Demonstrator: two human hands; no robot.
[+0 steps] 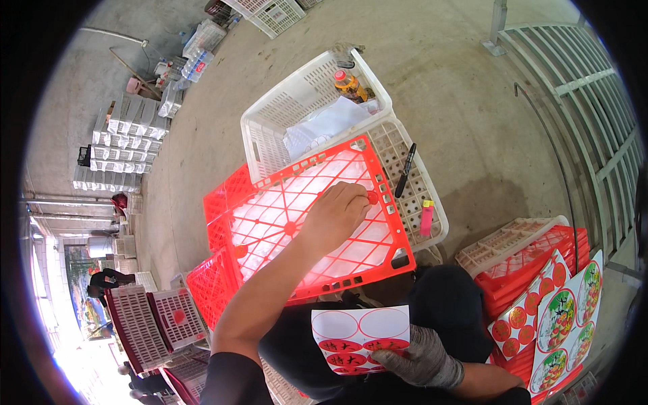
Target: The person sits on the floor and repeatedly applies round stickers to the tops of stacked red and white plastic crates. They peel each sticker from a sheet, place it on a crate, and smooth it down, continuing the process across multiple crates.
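My bare left hand reaches over a red plastic crate lid with an open lattice. Its fingers are bent together, the tips at a red sticker near the lid's right edge. White wrapping shows through the lattice. Another red sticker sits on the lid's left side. In a grey knitted glove, my right hand grips a sheet of oval stickers over my lap. Its upper ovals are blank white; the lower red ones bear writing.
Beyond the lid, a white crate holds papers and a bottle. A black marker and a pink lighter lie on an upturned crate. More sticker sheets rest on red lids at right. Metal railing stands beyond. People are at far left.
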